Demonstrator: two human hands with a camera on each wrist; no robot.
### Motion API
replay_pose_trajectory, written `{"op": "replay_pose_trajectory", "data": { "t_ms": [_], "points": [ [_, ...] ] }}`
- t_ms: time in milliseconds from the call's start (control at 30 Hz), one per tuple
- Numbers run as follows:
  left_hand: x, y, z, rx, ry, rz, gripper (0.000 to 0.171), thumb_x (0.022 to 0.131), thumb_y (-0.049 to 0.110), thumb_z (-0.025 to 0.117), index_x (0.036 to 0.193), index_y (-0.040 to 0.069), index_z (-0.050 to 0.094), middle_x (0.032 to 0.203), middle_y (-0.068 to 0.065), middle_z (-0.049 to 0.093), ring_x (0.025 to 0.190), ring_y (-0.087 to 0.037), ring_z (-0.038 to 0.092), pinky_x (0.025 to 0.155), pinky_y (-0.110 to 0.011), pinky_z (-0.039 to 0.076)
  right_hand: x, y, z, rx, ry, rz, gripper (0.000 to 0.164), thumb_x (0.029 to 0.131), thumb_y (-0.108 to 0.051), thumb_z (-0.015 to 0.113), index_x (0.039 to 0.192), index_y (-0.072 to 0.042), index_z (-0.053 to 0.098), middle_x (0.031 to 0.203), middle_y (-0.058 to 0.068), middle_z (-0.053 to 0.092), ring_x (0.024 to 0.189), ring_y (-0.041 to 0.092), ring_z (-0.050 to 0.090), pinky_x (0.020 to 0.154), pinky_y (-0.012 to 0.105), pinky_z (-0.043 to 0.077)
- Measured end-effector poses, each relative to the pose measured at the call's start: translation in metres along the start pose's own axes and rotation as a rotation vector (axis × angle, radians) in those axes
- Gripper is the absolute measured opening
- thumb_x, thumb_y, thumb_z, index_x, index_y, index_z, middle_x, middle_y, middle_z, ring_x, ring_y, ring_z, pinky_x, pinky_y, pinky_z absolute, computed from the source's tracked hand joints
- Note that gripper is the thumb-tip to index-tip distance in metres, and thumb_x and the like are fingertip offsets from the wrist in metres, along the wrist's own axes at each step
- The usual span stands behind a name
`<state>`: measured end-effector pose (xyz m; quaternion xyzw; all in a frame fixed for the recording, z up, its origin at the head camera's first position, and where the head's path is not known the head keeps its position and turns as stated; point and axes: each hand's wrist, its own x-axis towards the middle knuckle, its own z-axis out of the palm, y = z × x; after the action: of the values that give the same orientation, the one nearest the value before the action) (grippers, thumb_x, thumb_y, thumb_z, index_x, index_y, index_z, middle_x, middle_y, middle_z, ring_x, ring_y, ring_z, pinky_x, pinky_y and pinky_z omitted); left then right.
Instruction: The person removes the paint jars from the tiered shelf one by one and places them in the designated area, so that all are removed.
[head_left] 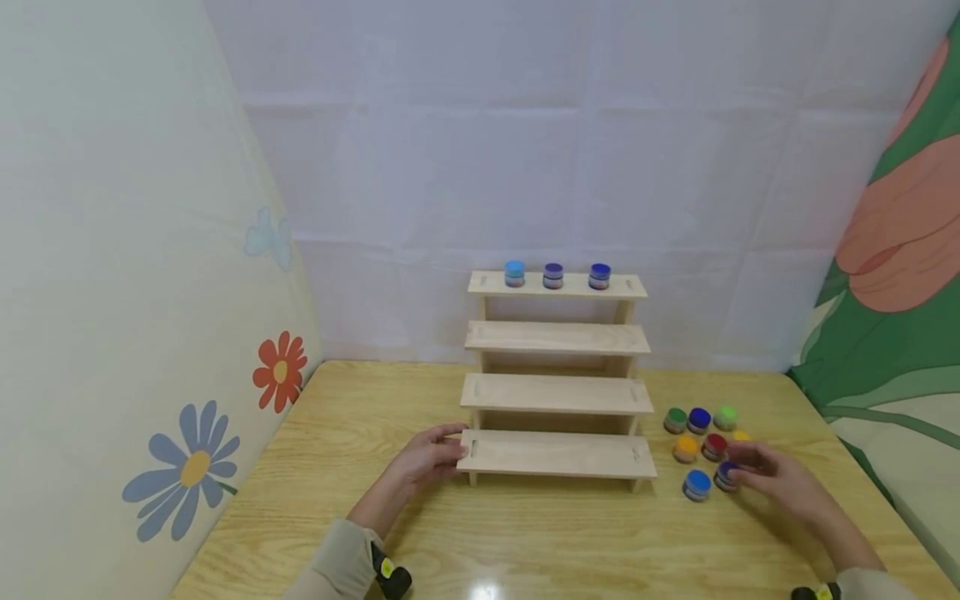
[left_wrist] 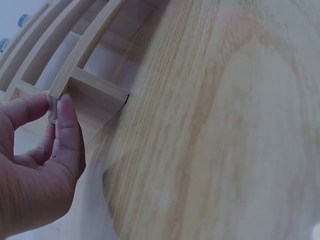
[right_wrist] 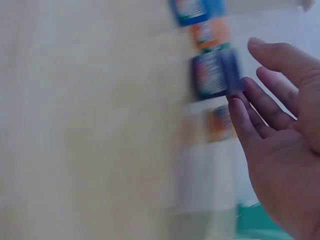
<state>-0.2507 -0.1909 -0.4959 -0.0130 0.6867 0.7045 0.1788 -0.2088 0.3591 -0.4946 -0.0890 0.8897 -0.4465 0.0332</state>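
A stepped wooden display rack (head_left: pixel 557 393) stands on the table. My left hand (head_left: pixel 429 458) pinches the left end of its lowest board; in the left wrist view thumb and fingers close on that board end (left_wrist: pixel 55 97). At the right, my right hand (head_left: pixel 780 483) is beside a dark purple paint jar (head_left: pixel 725 476), its fingertips right at the lid. In the right wrist view the thumb stands apart from the fingers, and the purple jar (right_wrist: pixel 210 75) is just past them, blurred. A blue jar (head_left: pixel 697 485) sits to its left.
More small jars stand close behind: orange (head_left: pixel 686 449), red (head_left: pixel 714 447), green (head_left: pixel 676 420), dark blue (head_left: pixel 699 419), light green (head_left: pixel 725 417) and a partly hidden yellow one (head_left: pixel 741 437). Light blue (head_left: pixel 514 274), purple (head_left: pixel 552 276) and blue (head_left: pixel 599 277) jars line the top board.
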Motion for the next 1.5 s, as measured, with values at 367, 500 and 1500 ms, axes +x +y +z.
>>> {"op": "replay_pose_trajectory", "data": {
  "t_ms": [367,500,1500],
  "points": [
    [-0.001,0.001,0.001,-0.008,0.011,0.004,0.057,0.095,0.001,0.064,0.147,-0.007,0.043,0.114,-0.011,0.062,0.085,-0.015,0.065,0.068,-0.025,0.055,0.037,-0.079,-0.024,-0.048,0.074,-0.197,0.044,0.104,-0.021,0.060,0.138,0.006,0.053,0.130,0.028,0.060,0.100,-0.014,0.055,0.082,0.014,0.051],
    [-0.002,0.002,0.000,-0.001,0.008,-0.011,0.058,0.096,0.003,0.065,0.148,-0.006,0.042,0.115,-0.011,0.063,0.086,-0.014,0.066,0.070,-0.025,0.055,0.057,-0.104,-0.030,-0.067,0.075,-0.223,0.043,0.105,-0.024,0.058,0.137,0.004,0.055,0.129,0.026,0.061,0.099,-0.013,0.056,0.083,0.013,0.050],
    [-0.003,0.000,0.001,-0.008,-0.015,0.011,0.059,0.095,0.001,0.063,0.148,-0.009,0.039,0.111,-0.009,0.061,0.083,-0.013,0.065,0.067,-0.023,0.055,0.173,-0.227,-0.024,0.079,0.062,-0.114,0.053,0.102,-0.030,0.061,0.145,-0.002,0.049,0.145,0.021,0.052,0.133,0.038,0.048,0.116,0.056,0.032]
  ]
}}
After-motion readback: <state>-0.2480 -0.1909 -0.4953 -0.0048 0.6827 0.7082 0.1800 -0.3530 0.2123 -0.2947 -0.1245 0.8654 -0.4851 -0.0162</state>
